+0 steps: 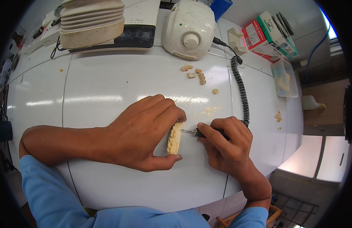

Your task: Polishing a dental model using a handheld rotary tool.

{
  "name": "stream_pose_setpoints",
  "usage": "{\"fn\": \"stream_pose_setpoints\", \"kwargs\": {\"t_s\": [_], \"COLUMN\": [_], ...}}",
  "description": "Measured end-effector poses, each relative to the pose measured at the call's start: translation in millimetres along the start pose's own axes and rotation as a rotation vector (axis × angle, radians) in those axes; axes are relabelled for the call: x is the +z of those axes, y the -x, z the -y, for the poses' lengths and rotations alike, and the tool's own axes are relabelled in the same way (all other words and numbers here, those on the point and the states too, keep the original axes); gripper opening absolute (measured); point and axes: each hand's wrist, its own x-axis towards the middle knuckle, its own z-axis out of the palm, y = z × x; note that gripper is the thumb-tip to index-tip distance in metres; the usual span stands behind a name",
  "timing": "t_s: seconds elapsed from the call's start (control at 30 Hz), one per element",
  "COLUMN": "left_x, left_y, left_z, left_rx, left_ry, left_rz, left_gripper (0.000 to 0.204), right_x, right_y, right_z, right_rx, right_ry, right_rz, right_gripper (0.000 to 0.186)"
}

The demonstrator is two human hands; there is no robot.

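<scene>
A yellowish dental cast [175, 138] with a row of moulded teeth stands between the thumb and fingers of my left hand [140, 131], which grips it at both ends. My right hand [229, 142] holds a black rotary handpiece [200, 133] like a pen. Its thin metal bur [187, 130] points left and meets the right side of the cast near the upper end; whether it is spinning I cannot tell. Pale shavings [209, 111] lie on the white tabletop just beyond my right hand.
Beyond the hands lie several small tooth-like pieces [201, 78]. A white control box [189, 32] with a knob feeds a coiled black cord [240, 87]. Far left, stacked pale trays [92, 24] sit on a white device [141, 38]. A clear plastic tub [284, 78] and cartons [265, 38] stand right.
</scene>
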Motion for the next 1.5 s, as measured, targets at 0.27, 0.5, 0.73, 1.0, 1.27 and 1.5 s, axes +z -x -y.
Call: {"fn": "stream_pose_setpoints", "kwargs": {"t_s": [0.27, 0.5, 0.73, 1.0, 1.27, 1.5], "left_x": [0.0, 0.0, 0.5, 1.0, -0.3, 0.0], "left_y": [-0.4, -0.4, 0.3, -0.1, -0.2, -0.4], "left_z": [-0.4, 0.0, 0.7, 1.1, 0.8, 0.5], "left_rx": [0.005, 0.004, 0.012, 0.017, 0.018, 0.018], "left_ry": [-0.012, -0.002, -0.001, 0.007, 0.001, 0.001], "left_rz": [0.003, -0.005, -0.011, -0.012, -0.008, -0.007], "left_gripper": [0.070, 0.069, 0.070, 0.070, 0.069, 0.068], "right_x": [1.4, 1.4, 0.5, 0.2, -0.9, -0.6], "right_y": [-0.3, -0.9, -0.3, 0.1, -0.3, -0.5], "right_z": [-1.6, 0.6, 0.8, 0.4, 2.6, 1.5], "right_rx": [0.007, 0.009, -0.002, -0.004, -0.021, -0.015], "right_ry": [0.011, 0.012, -0.003, 0.003, -0.015, -0.015], "right_rz": [-0.015, -0.022, -0.006, -0.003, 0.011, 0.014], "right_gripper": [0.039, 0.038, 0.040, 0.040, 0.038, 0.037]}}
